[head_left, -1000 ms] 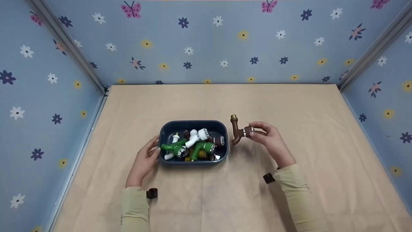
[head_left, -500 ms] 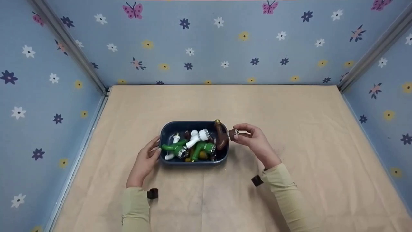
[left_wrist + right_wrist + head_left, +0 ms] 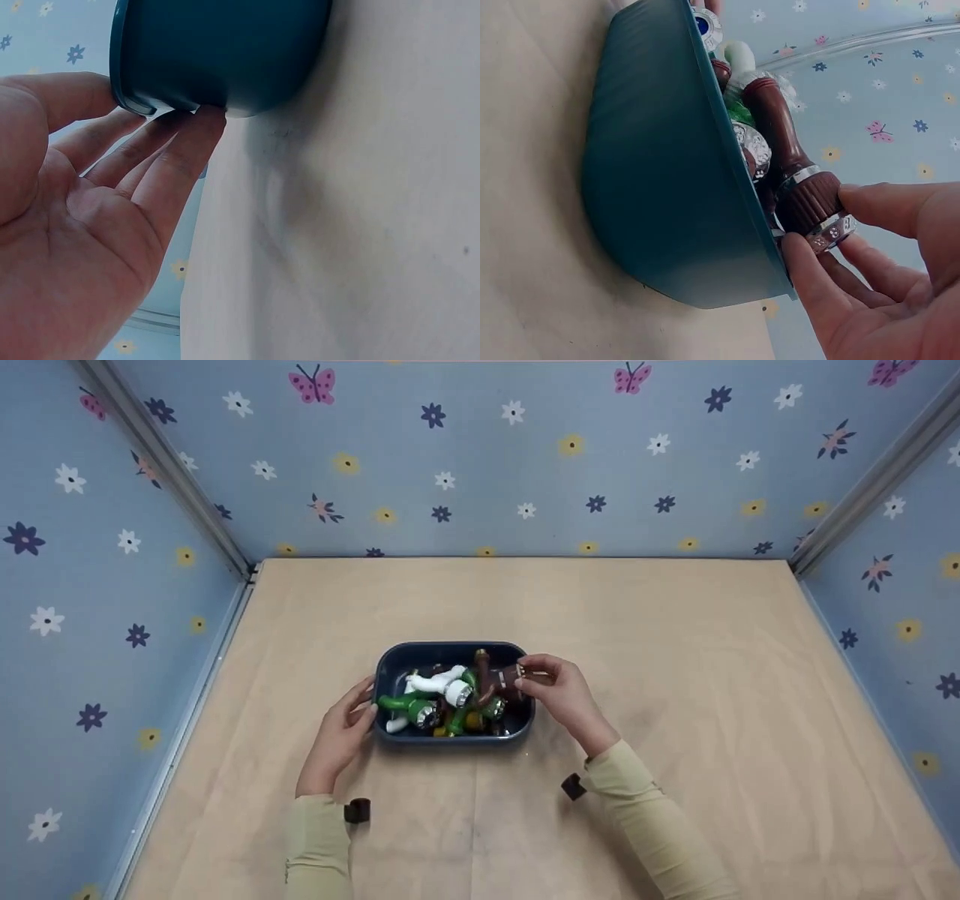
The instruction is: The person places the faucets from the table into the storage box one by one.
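A brown plastic tap [image 3: 484,679] with a brass-coloured threaded end lies over the right part of a dark blue-green tub [image 3: 454,741]. My right hand [image 3: 559,694] pinches its ribbed, silver-banded knob [image 3: 810,202] between thumb and fingers, right at the tub's rim. Beneath and beside the held tap are more taps: a white tap [image 3: 442,682], a green tap [image 3: 405,706] and parts of other green, brown and yellow ones. At the tub's left end, my left hand [image 3: 343,727] holds the rim, thumb at the edge and fingers against the outer wall [image 3: 217,60].
A beige cloth [image 3: 637,607] covers the table under the tub. Blue flowered panels [image 3: 480,472] stand at the back and both sides, with metal posts [image 3: 870,472] at the corners. A dark wrist mount [image 3: 574,786] sticks out from each sleeve.
My right hand has carried the brown tap leftward from beside the tub to inside its right part. The white tap has turned and shifted a little. The left hand stays at the rim.
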The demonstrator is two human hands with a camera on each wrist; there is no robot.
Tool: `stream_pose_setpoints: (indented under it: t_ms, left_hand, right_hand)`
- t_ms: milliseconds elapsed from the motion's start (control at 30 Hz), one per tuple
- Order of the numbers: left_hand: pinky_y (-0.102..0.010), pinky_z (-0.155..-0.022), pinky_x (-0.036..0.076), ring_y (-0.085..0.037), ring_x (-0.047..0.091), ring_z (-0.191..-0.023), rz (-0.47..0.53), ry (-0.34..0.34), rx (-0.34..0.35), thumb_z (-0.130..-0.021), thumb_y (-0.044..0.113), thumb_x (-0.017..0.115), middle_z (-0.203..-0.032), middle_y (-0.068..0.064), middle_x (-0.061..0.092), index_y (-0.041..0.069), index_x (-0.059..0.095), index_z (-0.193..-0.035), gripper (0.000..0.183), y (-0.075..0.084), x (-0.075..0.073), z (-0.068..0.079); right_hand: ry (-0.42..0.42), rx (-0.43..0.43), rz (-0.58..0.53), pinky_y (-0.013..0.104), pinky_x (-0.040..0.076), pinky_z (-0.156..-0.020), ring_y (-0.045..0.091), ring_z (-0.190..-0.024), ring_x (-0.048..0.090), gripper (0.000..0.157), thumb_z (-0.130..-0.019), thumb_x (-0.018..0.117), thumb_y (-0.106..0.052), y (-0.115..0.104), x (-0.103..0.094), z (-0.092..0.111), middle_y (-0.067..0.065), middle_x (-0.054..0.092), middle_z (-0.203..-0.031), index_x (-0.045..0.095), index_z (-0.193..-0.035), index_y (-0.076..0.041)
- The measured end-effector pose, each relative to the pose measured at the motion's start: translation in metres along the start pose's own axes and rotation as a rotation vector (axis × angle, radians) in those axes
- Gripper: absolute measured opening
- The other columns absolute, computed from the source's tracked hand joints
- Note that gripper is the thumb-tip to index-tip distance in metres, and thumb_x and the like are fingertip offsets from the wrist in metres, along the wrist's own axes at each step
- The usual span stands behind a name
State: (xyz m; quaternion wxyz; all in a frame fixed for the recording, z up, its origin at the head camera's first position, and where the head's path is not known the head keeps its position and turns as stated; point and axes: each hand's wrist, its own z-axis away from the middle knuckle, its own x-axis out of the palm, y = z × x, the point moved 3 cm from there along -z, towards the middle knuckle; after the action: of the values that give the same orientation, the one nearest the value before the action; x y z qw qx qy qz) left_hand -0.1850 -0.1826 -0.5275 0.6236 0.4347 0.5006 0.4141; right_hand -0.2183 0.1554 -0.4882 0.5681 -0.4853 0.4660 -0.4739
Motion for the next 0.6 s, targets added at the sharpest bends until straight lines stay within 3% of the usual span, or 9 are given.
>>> stream_pose_setpoints:
  t_ms: [267, 367, 600]
  left_hand:
    - [-0.045, -0.092, 0.048, -0.038, 0.05, -0.122, -0.003, -0.006, -0.004, -0.1, 0.006, 0.049, -0.141, -0.025, 0.042, 0.007, 0.034, -0.149, 0.051, 0.027, 0.001, 0.009]
    - [-0.045, -0.092, 0.048, -0.038, 0.05, -0.121, -0.004, -0.004, -0.001, -0.1, 0.007, 0.049, -0.141, -0.024, 0.042, 0.008, 0.034, -0.149, 0.051, 0.023, 0.0, 0.007]
    - [-0.042, -0.092, 0.048, -0.032, 0.052, -0.121, -0.008, 0.01, 0.009, -0.1, 0.012, 0.05, -0.142, -0.018, 0.045, 0.018, 0.037, -0.149, 0.05, -0.001, 0.0, -0.003]
  right_hand:
    - [-0.004, -0.002, 0.035, 0.03, 0.053, -0.084, 0.029, -0.102, 0.064, 0.031, -0.083, 0.069, 0.005, 0.0, -0.002, -0.002, 0.017, 0.065, -0.112, 0.064, -0.114, 0.003]
    - [-0.01, 0.025, 0.005, 0.031, 0.052, -0.085, 0.027, -0.102, 0.064, 0.032, -0.085, 0.067, 0.005, 0.001, -0.004, -0.003, 0.017, 0.064, -0.114, 0.063, -0.117, 0.003]
    - [-0.03, 0.088, -0.182, 0.041, 0.05, -0.091, 0.033, -0.103, 0.061, 0.027, -0.096, 0.053, -0.004, 0.001, -0.009, -0.002, 0.019, 0.061, -0.114, 0.059, -0.119, 0.009]
